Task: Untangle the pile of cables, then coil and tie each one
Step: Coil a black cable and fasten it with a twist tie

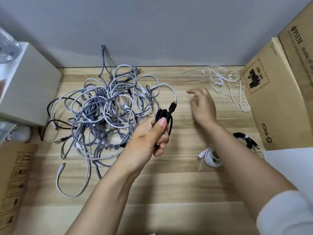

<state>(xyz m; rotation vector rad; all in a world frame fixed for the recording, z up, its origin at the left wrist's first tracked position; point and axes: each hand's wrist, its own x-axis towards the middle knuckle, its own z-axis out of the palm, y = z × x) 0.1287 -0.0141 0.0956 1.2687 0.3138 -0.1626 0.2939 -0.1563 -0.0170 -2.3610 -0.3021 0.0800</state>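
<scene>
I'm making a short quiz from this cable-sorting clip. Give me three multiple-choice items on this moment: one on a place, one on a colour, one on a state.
1. Where do the loose white ties lie?
A. far right of the table, by the cardboard box
B. under the tangled pile
C. on the near left corner

2. What colour is the coiled cable in the left hand?
A. white
B. dark, near black
C. red

3. How is the right hand?
A. gripping a tie
B. pressing flat on the pile
C. open, holding nothing

Answers: 1 A, they lie beside the box. 2 B, the gripped coil is dark. 3 C, its fingers are spread above the table.
</scene>
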